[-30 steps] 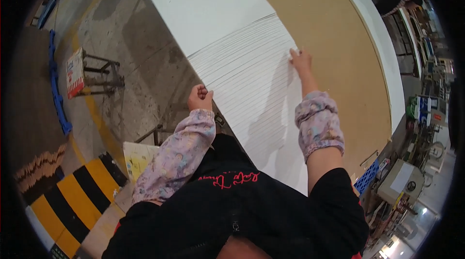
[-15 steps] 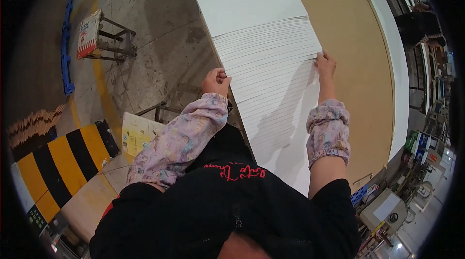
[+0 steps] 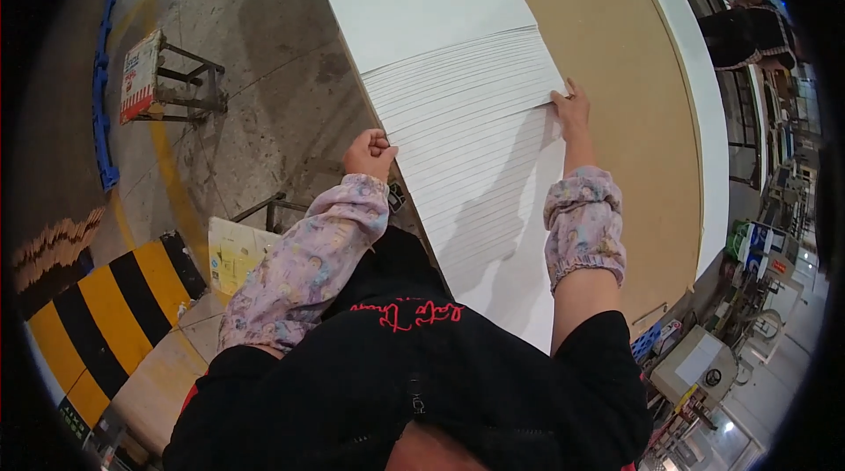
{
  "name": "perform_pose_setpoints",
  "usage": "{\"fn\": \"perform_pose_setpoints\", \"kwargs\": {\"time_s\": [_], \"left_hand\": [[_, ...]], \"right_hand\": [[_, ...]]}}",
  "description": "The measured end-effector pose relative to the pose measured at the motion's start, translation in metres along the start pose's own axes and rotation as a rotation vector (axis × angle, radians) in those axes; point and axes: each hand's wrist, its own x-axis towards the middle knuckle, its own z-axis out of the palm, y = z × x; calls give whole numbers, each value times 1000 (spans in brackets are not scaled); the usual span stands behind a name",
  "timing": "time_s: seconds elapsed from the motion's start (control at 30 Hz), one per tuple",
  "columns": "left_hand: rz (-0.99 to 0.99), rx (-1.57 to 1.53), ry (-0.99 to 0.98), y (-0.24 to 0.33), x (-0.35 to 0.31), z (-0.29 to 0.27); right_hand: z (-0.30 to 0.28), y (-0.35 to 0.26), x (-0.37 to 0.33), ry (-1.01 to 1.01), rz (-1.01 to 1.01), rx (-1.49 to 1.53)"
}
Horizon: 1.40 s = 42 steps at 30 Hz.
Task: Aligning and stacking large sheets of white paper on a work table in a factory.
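Thin white sheets [image 3: 453,132], overlapping like steps, lie fanned out in front of me, with their edges showing as many close lines. At their left edge my left hand [image 3: 370,155] is closed, fingers curled, thumb and forefinger pinching at the border of a sheet. My right hand [image 3: 573,110] is at the opposite edge, a bit farther from me. Its thumb and a finger pinch a sheet's edge, and another finger points up. A dark gap beside the right fingertips shows that edge slightly lifted. Patterned sleeve covers are on both forearms.
Right of the sheets lies a brown board [image 3: 625,119] with a white border [image 3: 704,110]. A worn stool [image 3: 167,79] and a yellow-black striped block [image 3: 110,321] stand on the left. Machines [image 3: 695,365] are at the lower right; another person [image 3: 748,35] is at the far right.
The whole view has shifted, so the scene sits farther left. Both hands stay at the sheet edges; a finger of my right hand has straightened upward.
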Motion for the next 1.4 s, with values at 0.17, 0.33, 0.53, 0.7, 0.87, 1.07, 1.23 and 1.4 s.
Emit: {"fn": "perform_pose_setpoints", "kwargs": {"time_s": [0.17, 0.33, 0.53, 0.7, 0.87, 1.07, 1.23, 1.4], "left_hand": [[-67, -124, -53, 10, 0, 6], [-66, -78, -21, 9, 1, 3], [-47, -113, 39, 4, 1, 3], [-70, -69, 6, 14, -5, -1], [-28, -93, 62, 2, -2, -3], [-234, -307, 29, 29, 7, 8], [-504, -749, 24, 38, 16, 6], [-596, -711, -63, 29, 12, 9]], "right_hand": [[-10, 17, 15, 82, -171, -126], [-3, 10, 11, 378, -385, -676], [-9, 7, 20, -8, -114, 48], [-8, 0, 7, 44, -118, -82], [-8, -19, -3, -27, -6, 27], [-15, -17, 9, -70, 105, 115], [-19, -14, 24, -118, 90, 245], [-23, 0, -11, -123, 174, 382]]}}
